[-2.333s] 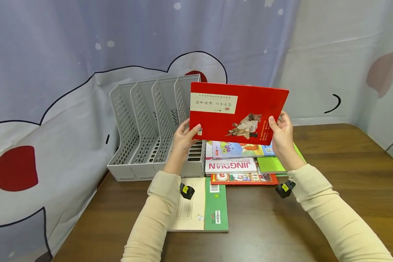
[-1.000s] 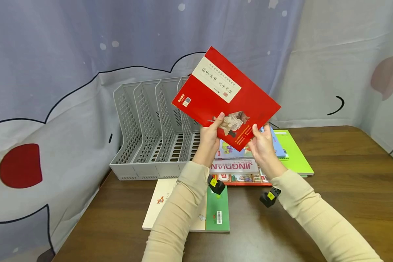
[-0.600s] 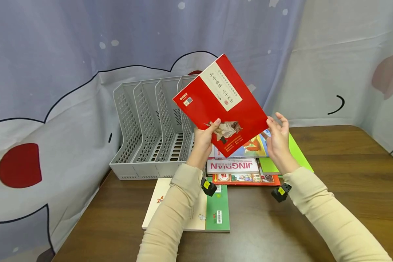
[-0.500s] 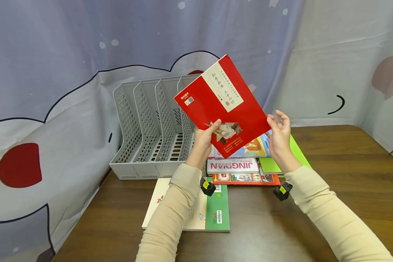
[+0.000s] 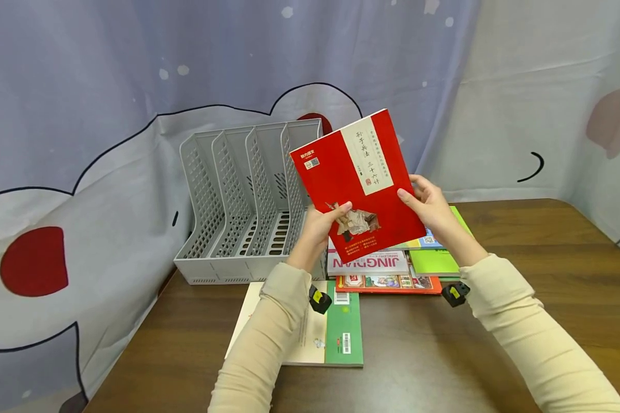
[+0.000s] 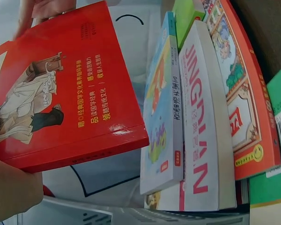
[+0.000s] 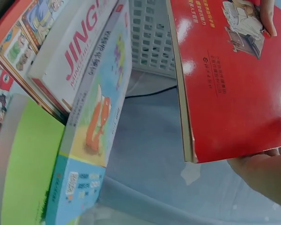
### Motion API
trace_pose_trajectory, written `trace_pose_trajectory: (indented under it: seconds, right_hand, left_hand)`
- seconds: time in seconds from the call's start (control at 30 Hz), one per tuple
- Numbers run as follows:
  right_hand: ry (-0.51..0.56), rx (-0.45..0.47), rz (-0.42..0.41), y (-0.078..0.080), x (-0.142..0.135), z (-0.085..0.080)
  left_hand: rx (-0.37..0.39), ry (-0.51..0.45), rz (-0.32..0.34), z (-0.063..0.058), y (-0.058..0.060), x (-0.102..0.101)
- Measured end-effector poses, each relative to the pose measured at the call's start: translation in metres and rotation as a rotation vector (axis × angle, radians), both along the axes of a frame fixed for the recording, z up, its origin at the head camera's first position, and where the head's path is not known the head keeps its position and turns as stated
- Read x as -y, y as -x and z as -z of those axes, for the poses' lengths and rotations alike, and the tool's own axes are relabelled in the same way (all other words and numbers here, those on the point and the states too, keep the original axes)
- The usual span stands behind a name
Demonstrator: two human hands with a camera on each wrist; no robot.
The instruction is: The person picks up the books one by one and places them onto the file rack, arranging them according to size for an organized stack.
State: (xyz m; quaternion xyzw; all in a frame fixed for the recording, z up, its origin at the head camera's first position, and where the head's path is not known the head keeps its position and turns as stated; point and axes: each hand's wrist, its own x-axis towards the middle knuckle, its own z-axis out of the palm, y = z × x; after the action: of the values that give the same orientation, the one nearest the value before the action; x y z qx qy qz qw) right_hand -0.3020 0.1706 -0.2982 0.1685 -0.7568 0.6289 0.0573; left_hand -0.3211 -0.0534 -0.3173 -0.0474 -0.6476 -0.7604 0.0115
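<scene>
A red book [image 5: 336, 178] with a cream title panel is held up in the air, tilted, its front cover facing the head camera. My left hand [image 5: 321, 229] grips its lower left edge, thumb over the printed figure. At the right edge my right hand [image 5: 429, 206] holds it with the thumb on the cover and the fingers behind. Beneath the book lies a pile: a white JINGDIAN book [image 5: 367, 263], a blue picture book [image 6: 162, 108], a lime-green book [image 5: 434, 262] and a red-edged book [image 5: 387, 283].
A grey perforated file rack [image 5: 248, 264] with several upright dividers stands left of the pile. In front of it a cream and green book [image 5: 343, 321] lies flat on the brown wooden table [image 5: 418, 355]. A patterned curtain [image 5: 212, 57] hangs behind.
The red book has turned from lying sideways to nearly upright and has come lower. My right hand has shifted its hold, first to the corner, then further onto the right edge.
</scene>
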Motion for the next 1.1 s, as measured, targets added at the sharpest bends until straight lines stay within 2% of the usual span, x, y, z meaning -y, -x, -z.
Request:
trace_pose_trajectory:
  seconds: [0.3,0.5,0.67,0.83,0.97,1.1]
  right_hand:
    - [0.228,0.047,0.042,-0.003,0.01,0.005]
    - [0.353,0.084,0.093,-0.008,0.015,0.005]
    - [0.364,0.118,0.09,-0.012,0.018,0.008]
    - [0.337,0.146,0.084,-0.015,0.022,0.013]
    - [0.326,0.136,0.074,-0.016,0.027,0.013]
    - [0.34,0.134,0.066,-0.016,0.031,0.01]
  left_hand:
    - [0.071,0.041,0.054,-0.002,-0.001,0.001]
    - [-0.012,0.099,0.077,-0.011,-0.003,0.001]
    - [-0.093,0.073,0.035,-0.023,-0.003,0.009]
    - [-0.18,-0.025,-0.052,-0.047,0.001,0.021]
    - [-0.152,-0.041,-0.061,-0.064,0.005,0.028]
    - [-0.085,0.008,-0.034,-0.069,0.006,0.032]
